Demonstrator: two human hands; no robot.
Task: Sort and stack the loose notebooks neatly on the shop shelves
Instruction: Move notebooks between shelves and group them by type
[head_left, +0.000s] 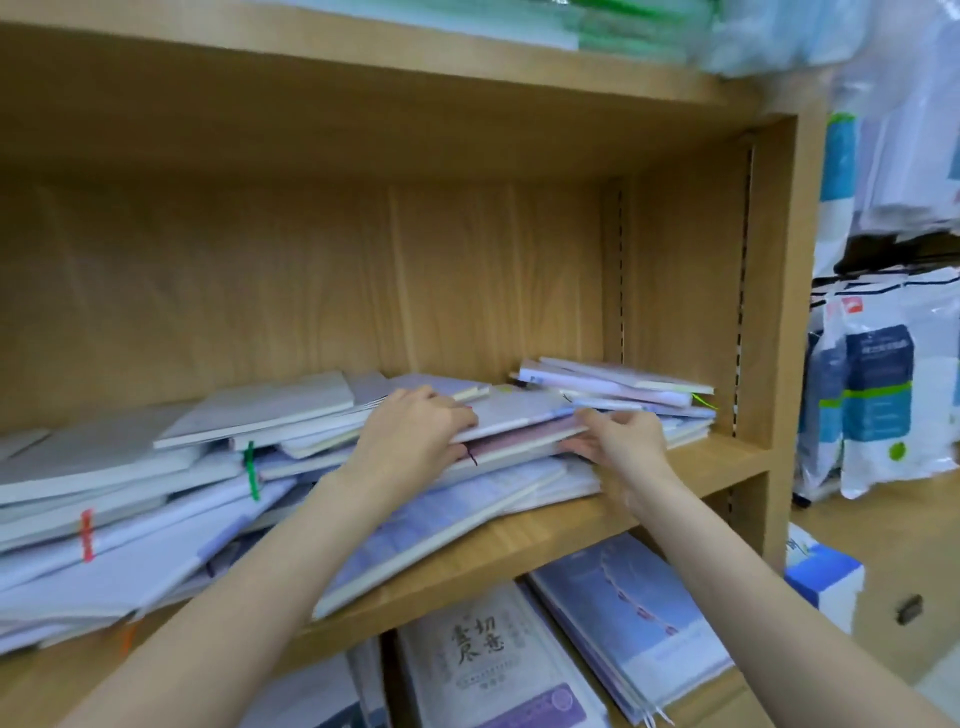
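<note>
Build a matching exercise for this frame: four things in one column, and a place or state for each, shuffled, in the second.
Things
1. left hand
2. right hand
3. green ribbon marker
4. white and blue box

Places or states
A. on the floor to the right of the shelf unit
B. gripping the right end of a small stack of notebooks
C. hanging over the front of the messy pile, left of both hands
D. laid on top of the small stack at its left end, fingers over the cover

Pairs: 1-D, 2-B, 3-C, 4-A
</note>
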